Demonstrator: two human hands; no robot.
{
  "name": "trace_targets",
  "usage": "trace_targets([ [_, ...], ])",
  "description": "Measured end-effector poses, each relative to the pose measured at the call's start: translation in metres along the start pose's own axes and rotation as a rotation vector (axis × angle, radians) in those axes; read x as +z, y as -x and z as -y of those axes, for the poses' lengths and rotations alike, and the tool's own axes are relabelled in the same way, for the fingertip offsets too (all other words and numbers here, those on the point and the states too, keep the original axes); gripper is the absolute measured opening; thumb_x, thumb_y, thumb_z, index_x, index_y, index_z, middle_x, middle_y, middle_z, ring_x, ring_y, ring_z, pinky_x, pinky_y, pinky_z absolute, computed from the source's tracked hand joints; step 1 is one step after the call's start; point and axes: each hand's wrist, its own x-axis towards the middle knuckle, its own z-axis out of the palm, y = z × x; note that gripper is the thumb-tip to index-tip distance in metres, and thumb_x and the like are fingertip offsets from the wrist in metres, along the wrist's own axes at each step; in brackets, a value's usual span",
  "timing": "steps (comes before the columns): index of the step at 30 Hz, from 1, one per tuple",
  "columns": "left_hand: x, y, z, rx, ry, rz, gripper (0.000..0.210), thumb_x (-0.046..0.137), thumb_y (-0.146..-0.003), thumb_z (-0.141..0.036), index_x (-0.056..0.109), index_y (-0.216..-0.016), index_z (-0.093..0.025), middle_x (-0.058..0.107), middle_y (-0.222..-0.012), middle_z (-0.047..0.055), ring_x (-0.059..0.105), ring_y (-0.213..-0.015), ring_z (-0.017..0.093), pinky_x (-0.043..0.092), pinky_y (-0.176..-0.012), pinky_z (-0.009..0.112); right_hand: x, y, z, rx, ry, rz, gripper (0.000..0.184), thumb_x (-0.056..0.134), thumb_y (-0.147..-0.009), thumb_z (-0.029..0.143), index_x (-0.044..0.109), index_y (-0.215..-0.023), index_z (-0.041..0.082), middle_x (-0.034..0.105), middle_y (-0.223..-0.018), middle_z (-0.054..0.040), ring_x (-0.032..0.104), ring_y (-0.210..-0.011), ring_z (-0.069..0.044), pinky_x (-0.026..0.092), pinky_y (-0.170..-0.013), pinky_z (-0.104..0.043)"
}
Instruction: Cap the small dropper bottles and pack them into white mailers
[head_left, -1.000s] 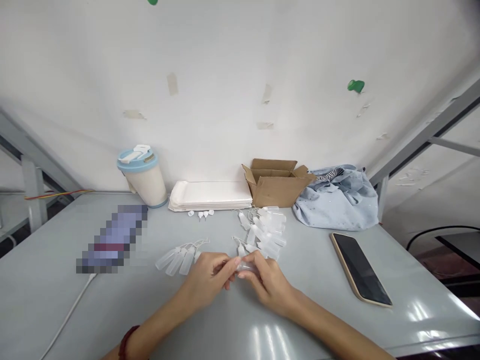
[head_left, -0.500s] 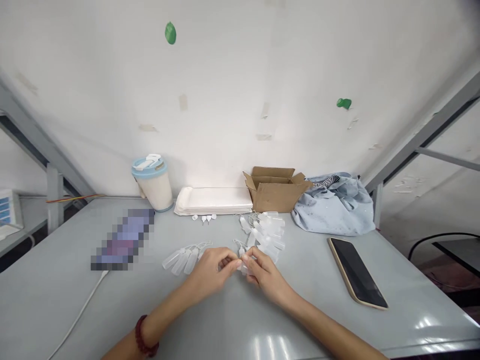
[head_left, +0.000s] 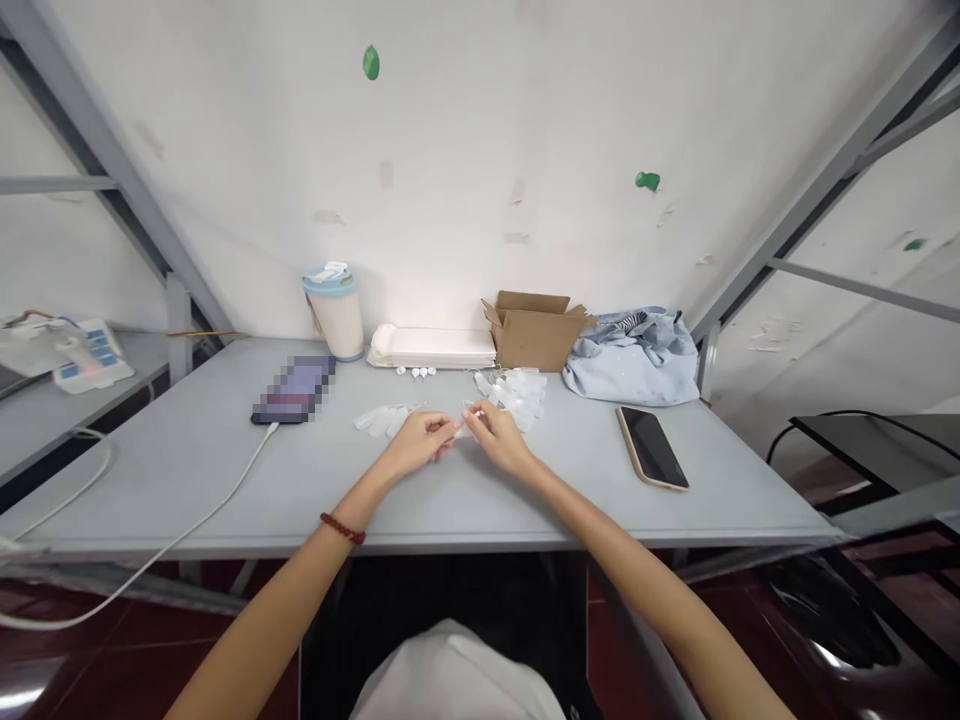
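Tabletop (head_left: 480, 515): grey, under everything here; both hands meet over its middle
Left hand (head_left: 416, 442): thumb and fingers pinched together, pointing right
Right hand (head_left: 498, 438): thumb and fingers pinched likewise, pointing left
Bottle pile (head_left: 525, 392): just beyond the right hand, the nearer one; long axes mixed
Bottle fan (head_left: 379, 419): just beyond the left hand and to its left; long axes slant leftward, toward the person
Pale piece (head_left: 459, 431): between the two sets of fingertips — apparently clamped by both; mostly hidden, so its long axis cannot be told; neither hand clearly nearer
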Motion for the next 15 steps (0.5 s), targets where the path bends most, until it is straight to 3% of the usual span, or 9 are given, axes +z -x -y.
trace_targets([
  [3, 0.011, 0.008, 0.002, 0.022, 0.039, -0.05, 0.033, 0.056, -0.075, -0.046, 0.054, -0.065, -0.015, 0.054, -0.056, -0.001, 0.048, -0.045, 0.009, 0.037, -0.044, 0.022, 0.004, 0.004, -0.002, -0.12, 0.165, -0.057, 0.025, 0.039, -0.092, 0.037, 0.053, -0.083, 0.018, 0.051, -0.054, 0.0032, 0.046, -0.049, -0.011, 0.032, -0.051, -0.021],
  [8, 0.027, 0.002, 0.005, 0.002, 0.042, 0.094, 0.037, 0.047, -0.08, -0.047, 0.051, -0.062, -0.016, 0.054, -0.054, 0.0, 0.051, -0.045, 0.01, 0.039, -0.044, 0.023, 0.007, 0.006, -0.014, -0.26, 0.412, -0.136, 0.032, 0.03, -0.094, 0.03, 0.051, -0.073, 0.018, 0.054, -0.054, -0.0002, 0.047, -0.047, -0.011, 0.028, -0.049, -0.021],
  [15, 0.028, 0.0, 0.005, -0.055, 0.039, 0.086, 0.045, 0.05, -0.078, -0.055, 0.046, -0.055, -0.017, 0.047, -0.047, -0.003, 0.045, -0.039, 0.009, 0.035, -0.039, 0.021, 0.015, 0.007, -0.021, -0.298, 0.452, -0.203, 0.035, 0.028, -0.096, 0.029, 0.048, -0.069, 0.019, 0.053, -0.052, -0.0001, 0.049, -0.048, -0.011, 0.028, -0.05, -0.021],
])
